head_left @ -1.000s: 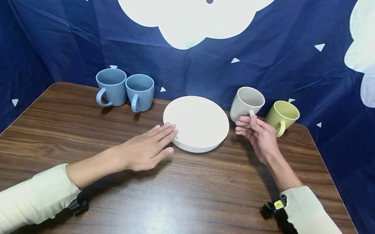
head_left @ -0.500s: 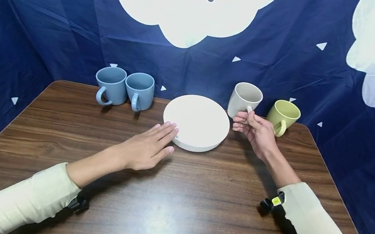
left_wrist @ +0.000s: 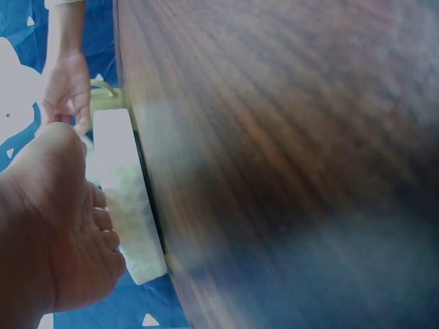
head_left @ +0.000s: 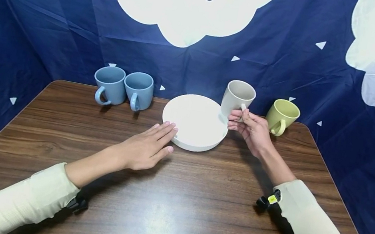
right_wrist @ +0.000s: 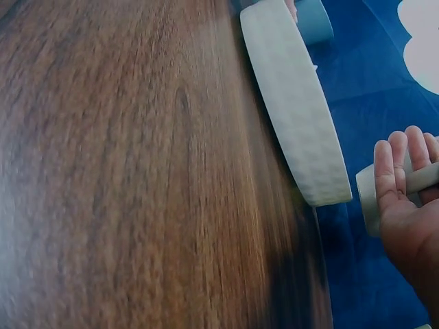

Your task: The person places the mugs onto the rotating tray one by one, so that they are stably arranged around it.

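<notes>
The right arm reached forward over the table (head_left: pixel 175 196), thumb and fingers of the right hand (head_left: pixel 252 130) pinching the handle of the grey mug (head_left: pixel 239 93) — held upright, raised off the tabletop at the white round stand's (head_left: pixel 196 120) right rear rim. The left hand (head_left: pixel 144 149) lay palm down, fingers straight, fingertips at the near left rim.

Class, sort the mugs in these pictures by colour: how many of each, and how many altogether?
Blue mugs: 2
Grey mug, held by the right hand: 1
Green mug: 1
Total: 4
</notes>
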`<state>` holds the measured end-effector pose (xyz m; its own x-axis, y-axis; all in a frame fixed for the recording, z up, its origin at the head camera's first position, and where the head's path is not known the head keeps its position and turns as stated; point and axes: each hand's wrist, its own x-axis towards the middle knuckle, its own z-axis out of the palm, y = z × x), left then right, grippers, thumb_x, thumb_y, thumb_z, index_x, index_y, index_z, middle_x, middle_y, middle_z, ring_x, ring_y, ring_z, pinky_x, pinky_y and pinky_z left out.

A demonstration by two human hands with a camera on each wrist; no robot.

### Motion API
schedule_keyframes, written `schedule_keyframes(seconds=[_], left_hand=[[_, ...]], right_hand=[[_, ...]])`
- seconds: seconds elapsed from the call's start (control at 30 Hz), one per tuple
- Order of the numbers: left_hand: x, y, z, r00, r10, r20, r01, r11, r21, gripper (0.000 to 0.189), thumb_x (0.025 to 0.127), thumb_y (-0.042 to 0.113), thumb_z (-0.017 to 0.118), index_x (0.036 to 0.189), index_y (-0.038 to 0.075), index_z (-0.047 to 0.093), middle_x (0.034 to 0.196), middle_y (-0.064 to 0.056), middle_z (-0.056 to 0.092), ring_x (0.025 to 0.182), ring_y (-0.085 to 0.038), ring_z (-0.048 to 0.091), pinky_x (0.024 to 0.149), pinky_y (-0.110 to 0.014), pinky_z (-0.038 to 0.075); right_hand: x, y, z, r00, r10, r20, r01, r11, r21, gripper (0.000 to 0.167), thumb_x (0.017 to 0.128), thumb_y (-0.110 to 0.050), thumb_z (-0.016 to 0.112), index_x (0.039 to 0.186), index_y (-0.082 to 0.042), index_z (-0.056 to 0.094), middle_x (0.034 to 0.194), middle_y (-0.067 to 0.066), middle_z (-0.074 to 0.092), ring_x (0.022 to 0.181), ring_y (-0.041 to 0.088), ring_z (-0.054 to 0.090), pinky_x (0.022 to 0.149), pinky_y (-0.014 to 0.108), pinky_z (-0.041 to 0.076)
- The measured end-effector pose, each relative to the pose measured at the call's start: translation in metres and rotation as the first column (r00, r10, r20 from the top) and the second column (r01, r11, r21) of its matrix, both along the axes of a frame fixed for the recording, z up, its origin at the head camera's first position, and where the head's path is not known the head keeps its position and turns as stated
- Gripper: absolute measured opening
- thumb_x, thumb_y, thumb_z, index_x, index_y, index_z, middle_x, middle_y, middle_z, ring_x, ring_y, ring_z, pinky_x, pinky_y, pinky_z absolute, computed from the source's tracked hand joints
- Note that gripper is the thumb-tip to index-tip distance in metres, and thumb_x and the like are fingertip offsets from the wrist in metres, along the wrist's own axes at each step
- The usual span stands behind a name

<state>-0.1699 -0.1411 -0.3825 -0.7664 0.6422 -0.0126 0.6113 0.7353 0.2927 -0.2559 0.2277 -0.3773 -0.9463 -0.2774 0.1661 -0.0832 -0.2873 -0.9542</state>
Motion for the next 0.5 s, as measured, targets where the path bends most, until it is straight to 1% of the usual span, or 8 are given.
schedule_keyframes(seconds=[0.17, 0.5], left_hand=[[0.000, 0.000, 0.000, 1.000, -0.001, -0.001, 0.001, 1.000, -0.003, 0.071, 0.123, 0.044, 0.036, 0.178, 0.001, 0.024, 0.189, -0.019, 0.017, 0.179, -0.035, 0.013, 0.147, -0.056, 0.015], [0.001, 0.000, 0.000, 1.000, 0.002, -0.003, -0.002, 1.000, -0.007, 0.071, 0.123, 0.044, 0.036, 0.178, 0.001, 0.024, 0.189, -0.019, 0.017, 0.179, -0.035, 0.013, 0.147, -0.055, 0.015]], right_hand=[[0.003, -0.004, 0.001, 1.000, 0.008, 0.015, -0.008, 1.000, -0.002, 0.041, 0.118, -0.038, 0.053, 0.116, -0.007, 0.079, 0.105, 0.006, 0.085, 0.092, 0.017, 0.082, 0.089, 0.030, 0.069], [0.013, -0.009, 0.002, 0.999, 0.028, 0.027, -0.029, 0.999, 0.041, 0.043, 0.119, -0.039, 0.051, 0.116, -0.007, 0.079, 0.108, 0.004, 0.084, 0.094, 0.016, 0.081, 0.090, 0.031, 0.069]])
